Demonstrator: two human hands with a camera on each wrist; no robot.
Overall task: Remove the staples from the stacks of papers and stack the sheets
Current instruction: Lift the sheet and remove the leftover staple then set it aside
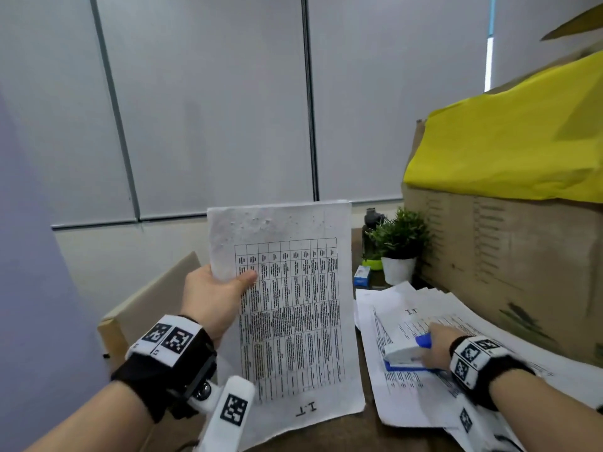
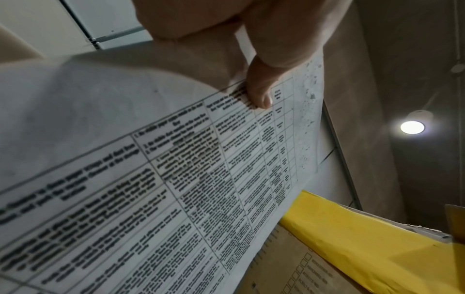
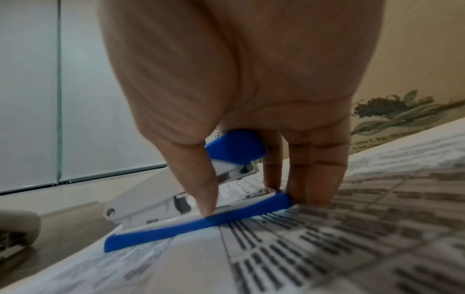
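Observation:
My left hand (image 1: 215, 288) holds a printed table sheet (image 1: 293, 305) upright above the table, thumb on its front near the left edge. In the left wrist view the thumb (image 2: 261, 93) presses the printed sheet (image 2: 176, 179); I cannot tell if it is one page or several. At the right, my right hand (image 1: 437, 347) rests on a blue and white stapler (image 1: 403, 352) that lies on a spread pile of printed papers (image 1: 408, 396). In the right wrist view the right hand (image 3: 239, 79) pinches the stapler (image 3: 201, 224), thumb on the near side and fingers on the far side, atop the pile (image 3: 327, 248).
A big cardboard box (image 1: 505, 256) draped with yellow paper (image 1: 505, 141) borders the pile on the right. Behind stand a small potted plant (image 1: 399, 243), a dark bottle (image 1: 370, 223) and a little blue box (image 1: 361, 275). A flat cardboard piece (image 1: 146, 298) leans at the left.

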